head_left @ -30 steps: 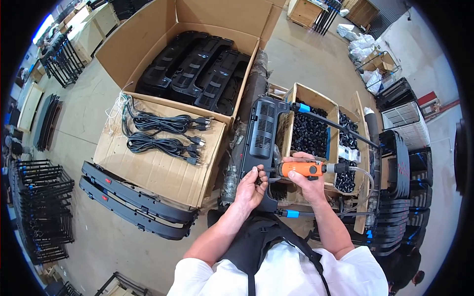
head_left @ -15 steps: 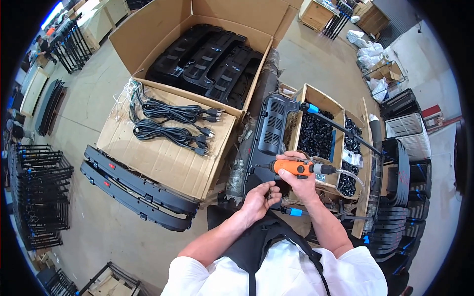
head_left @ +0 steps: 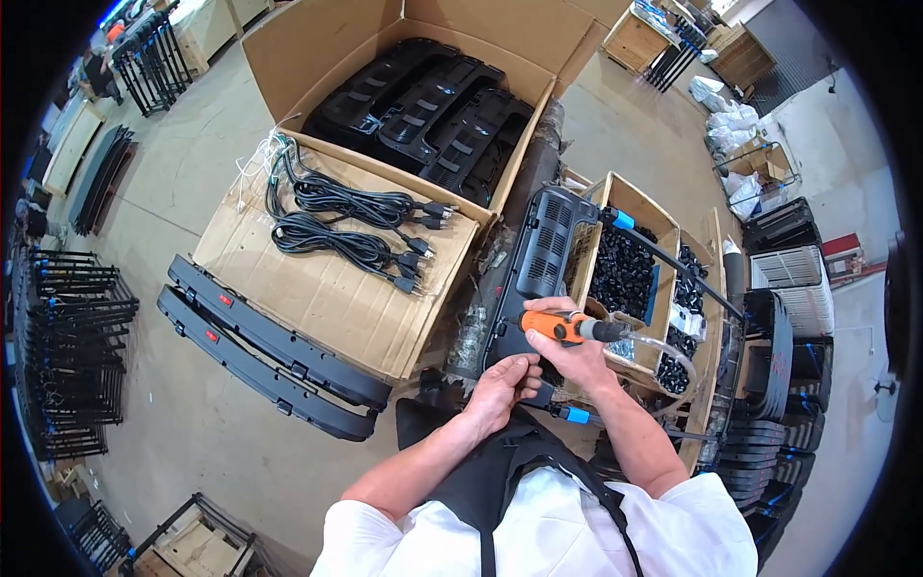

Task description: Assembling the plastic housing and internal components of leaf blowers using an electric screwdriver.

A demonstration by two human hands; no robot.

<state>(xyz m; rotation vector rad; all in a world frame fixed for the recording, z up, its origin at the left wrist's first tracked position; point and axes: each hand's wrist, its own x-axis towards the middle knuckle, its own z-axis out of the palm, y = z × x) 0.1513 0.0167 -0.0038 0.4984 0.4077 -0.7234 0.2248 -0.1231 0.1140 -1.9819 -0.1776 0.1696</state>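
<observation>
My right hand [head_left: 577, 361] is wrapped round an orange air screwdriver [head_left: 558, 328], with a clear hose [head_left: 663, 343] running off its black rear end. The tool lies over the near part of a black plastic housing [head_left: 544, 245] with vent slots; its tip is hard to make out. Close beside it, my left hand [head_left: 500, 392] is closed at the housing's near end, thumb against curled fingers. What those fingers hold, if anything, is too small to see. Black tubes with blue ends, such as this blue sleeve [head_left: 574, 414], extend right from the housing.
Wooden bins of small black parts [head_left: 625, 274] stand right of the housing. To the left, coiled black power cords [head_left: 336, 216] lie on cardboard [head_left: 317, 308], near two curved black panels [head_left: 279, 346]. An open carton [head_left: 327, 34] holds black mouldings behind. Stacked frames [head_left: 82, 356] stand far left.
The screwdriver and my right hand have shifted slightly left and tilted on the housing. My left hand stays closed near the same spot. The whole view has turned a little.
</observation>
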